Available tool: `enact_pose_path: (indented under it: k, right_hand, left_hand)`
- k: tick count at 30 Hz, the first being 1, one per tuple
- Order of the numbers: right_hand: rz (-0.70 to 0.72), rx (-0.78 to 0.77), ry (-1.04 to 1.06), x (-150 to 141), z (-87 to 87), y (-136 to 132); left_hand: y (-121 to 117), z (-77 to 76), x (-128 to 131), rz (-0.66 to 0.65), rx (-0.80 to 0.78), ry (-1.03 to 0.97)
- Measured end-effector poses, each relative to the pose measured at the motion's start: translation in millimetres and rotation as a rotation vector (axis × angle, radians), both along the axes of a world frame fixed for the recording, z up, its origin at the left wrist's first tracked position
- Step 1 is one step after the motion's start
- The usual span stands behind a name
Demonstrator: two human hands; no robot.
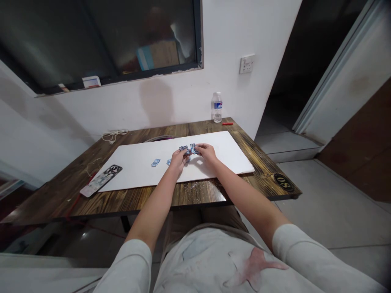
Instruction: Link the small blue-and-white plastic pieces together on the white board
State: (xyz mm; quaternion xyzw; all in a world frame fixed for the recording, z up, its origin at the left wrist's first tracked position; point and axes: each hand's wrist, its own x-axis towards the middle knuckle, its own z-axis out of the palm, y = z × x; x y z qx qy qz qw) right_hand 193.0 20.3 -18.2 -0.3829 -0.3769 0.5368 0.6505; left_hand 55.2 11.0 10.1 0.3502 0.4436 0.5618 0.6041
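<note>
My left hand (179, 159) is closed on some small blue-and-white cards (183, 149), held just above a white board (134, 175). Close to its right, my right hand (206, 152) pinches more small blue-and-white cards (193, 148). The two held groups nearly meet, and I cannot tell whether they touch. A fanned pile of similar cards (155, 162) lies on the board to the left. Another few cards (169, 162) lie beside my left hand and are partly hidden by it. The print on the cards is too small to read.
The board rests on a dark wooden table (198, 193). A patterned phone (101, 180) lies over its left corner. A white cable (113, 135), a plastic bottle (217, 108) and a red stick-like object (227, 123) sit along the back, near the wall.
</note>
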Motion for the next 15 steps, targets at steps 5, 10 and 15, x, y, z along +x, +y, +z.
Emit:
enact_pose_path:
  k: [5, 10, 15]
  right_hand:
    - [0.004, 0.010, -0.070, 0.4, 1.8, -4.2]
    - [0.020, 0.031, -0.147, 0.1, 3.3, -8.4]
    - [0.079, 0.032, -0.162, -2.1, 5.8, -12.8]
  left_hand:
    - [-0.3, -3.1, 1.5, -0.121, 0.012, 0.040]
    - [1.2, -7.5, 0.9, -0.125, 0.051, 0.097]
    - [3.1, -10.0, -1.6, -0.065, 0.099, 0.153]
